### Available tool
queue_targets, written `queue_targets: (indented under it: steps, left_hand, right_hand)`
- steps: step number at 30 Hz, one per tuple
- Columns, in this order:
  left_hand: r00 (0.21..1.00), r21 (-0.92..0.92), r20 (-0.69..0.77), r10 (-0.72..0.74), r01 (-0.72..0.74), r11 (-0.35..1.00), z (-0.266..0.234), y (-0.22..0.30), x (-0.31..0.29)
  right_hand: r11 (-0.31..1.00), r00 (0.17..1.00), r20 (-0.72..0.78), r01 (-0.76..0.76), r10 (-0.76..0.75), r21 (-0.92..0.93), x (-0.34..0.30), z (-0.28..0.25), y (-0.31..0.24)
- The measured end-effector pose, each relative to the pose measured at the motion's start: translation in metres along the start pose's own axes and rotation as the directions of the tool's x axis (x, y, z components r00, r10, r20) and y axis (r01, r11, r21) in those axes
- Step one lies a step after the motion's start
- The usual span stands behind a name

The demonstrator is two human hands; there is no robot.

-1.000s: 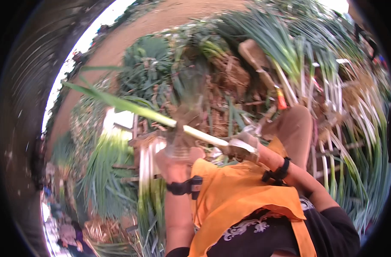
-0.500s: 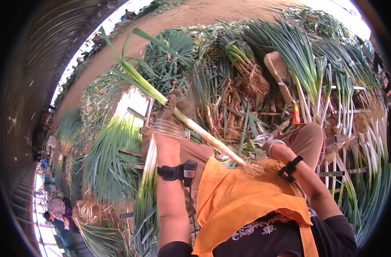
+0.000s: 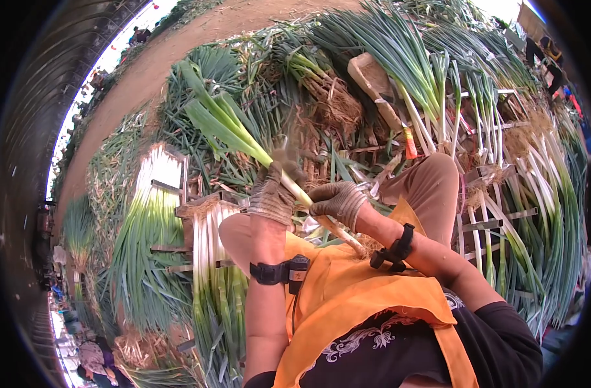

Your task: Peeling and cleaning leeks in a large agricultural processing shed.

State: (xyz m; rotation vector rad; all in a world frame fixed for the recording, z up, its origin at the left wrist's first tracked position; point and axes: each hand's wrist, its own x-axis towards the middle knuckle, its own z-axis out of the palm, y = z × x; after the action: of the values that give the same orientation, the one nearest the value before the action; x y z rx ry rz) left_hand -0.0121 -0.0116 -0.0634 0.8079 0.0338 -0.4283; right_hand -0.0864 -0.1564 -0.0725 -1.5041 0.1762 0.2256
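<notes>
A single long green onion (image 3: pixel 242 134) slants across my lap, its broad green leaves up and to the left, its roots down by the orange apron (image 3: pixel 366 284). My gloved left hand (image 3: pixel 274 193) is closed round the stalk just below the leaves. Farther down, my gloved right hand (image 3: pixel 339 203) has its fingers closed on the pale stem, close beside the left. The fingertips of the right hand are partly hidden. Part of the root end lies behind my right wrist.
Bundled green onions (image 3: pixel 154 226) rest on a rack to my left, and more onions (image 3: pixel 541 187) lie on a rack to my right. Ahead are a rooty bundle (image 3: pixel 331 97), a wooden piece (image 3: pixel 373 81) and loose trimmings. Another person (image 3: pixel 96 362) is at the lower left.
My right hand has come up from near my right knee onto the onion's stem. The onion has shifted closer, and the head view has turned a little.
</notes>
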Motion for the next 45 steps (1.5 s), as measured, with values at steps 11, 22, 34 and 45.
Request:
queue_targets:
  steps: [11, 22, 34, 45]
  left_hand:
    - [0.999, 0.023, 0.030, 0.026, -0.027, 0.999, 0.015, -0.006, -0.008]
    - [1.000, -0.032, -0.021, 0.015, -0.015, 0.999, 0.021, -0.011, -0.006]
    - [0.995, -0.032, -0.045, 0.084, -0.085, 0.996, 0.028, -0.018, -0.009]
    - [0.990, -0.058, -0.041, 0.132, -0.135, 0.989, 0.021, -0.017, -0.008]
  right_hand:
    - [0.979, 0.997, 0.041, 0.074, -0.068, -0.190, 0.002, -0.010, -0.002]
    - [0.963, 0.997, 0.036, 0.076, -0.069, -0.259, 0.007, -0.012, 0.001]
    - [0.868, 0.980, 0.063, 0.197, -0.190, -0.456, -0.006, -0.018, -0.019]
    - [0.993, 0.994, -0.040, 0.103, -0.105, -0.055, -0.014, -0.026, 0.014]
